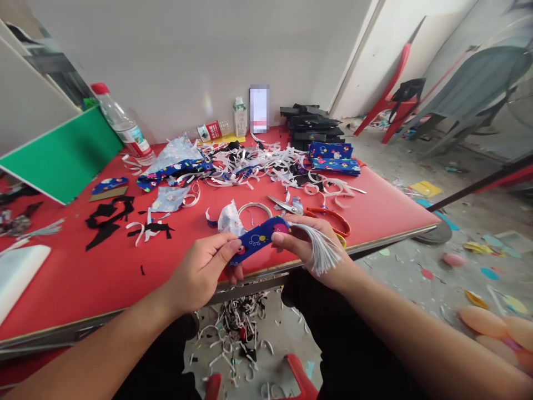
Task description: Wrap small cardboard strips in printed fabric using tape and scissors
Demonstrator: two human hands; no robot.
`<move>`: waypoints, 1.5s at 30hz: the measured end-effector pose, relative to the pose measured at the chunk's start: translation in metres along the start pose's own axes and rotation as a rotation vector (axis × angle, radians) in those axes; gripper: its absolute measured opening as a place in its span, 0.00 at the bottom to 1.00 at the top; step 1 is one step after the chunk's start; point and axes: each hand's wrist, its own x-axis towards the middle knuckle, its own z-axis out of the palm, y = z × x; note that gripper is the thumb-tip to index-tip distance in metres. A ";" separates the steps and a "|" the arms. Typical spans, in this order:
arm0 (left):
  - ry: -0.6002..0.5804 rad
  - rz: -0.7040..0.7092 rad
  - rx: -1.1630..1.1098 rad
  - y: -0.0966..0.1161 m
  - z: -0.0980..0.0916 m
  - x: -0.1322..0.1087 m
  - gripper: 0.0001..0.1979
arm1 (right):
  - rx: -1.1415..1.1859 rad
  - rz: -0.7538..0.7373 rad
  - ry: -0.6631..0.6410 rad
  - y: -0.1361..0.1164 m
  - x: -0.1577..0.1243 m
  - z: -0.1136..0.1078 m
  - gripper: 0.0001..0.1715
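Note:
Between my two hands is a blue patterned fabric strip (259,240), tilted up to the right over the table's front edge. My left hand (208,265) pinches its lower left end between thumb and fingers. My right hand (310,247) is closed on the upper right end, thumb on top. A bundle of white strands (320,250) hangs from that end over the right hand. Just behind lie a roll of tape (255,212), a crumpled pale printed cloth (230,218) and orange-handled scissors (333,218), partly hidden by the right hand.
White and black scraps (258,161) spread across the red table (166,278). Folded blue fabric (333,158) and a black stack (312,125) sit at the back right. A phone (259,108), a carton (240,116) and a large bottle (125,125) stand along the wall. A green board (66,153) leans left.

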 end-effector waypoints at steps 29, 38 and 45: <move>0.103 0.263 0.644 0.002 0.016 0.001 0.14 | 0.184 0.151 0.019 -0.005 0.001 0.006 0.28; 0.222 -0.032 -0.107 0.010 0.026 0.001 0.25 | -0.136 0.046 0.044 -0.001 -0.003 0.005 0.28; 0.173 0.064 0.068 0.010 0.037 0.016 0.20 | 0.181 -0.012 -0.030 -0.002 0.007 0.031 0.25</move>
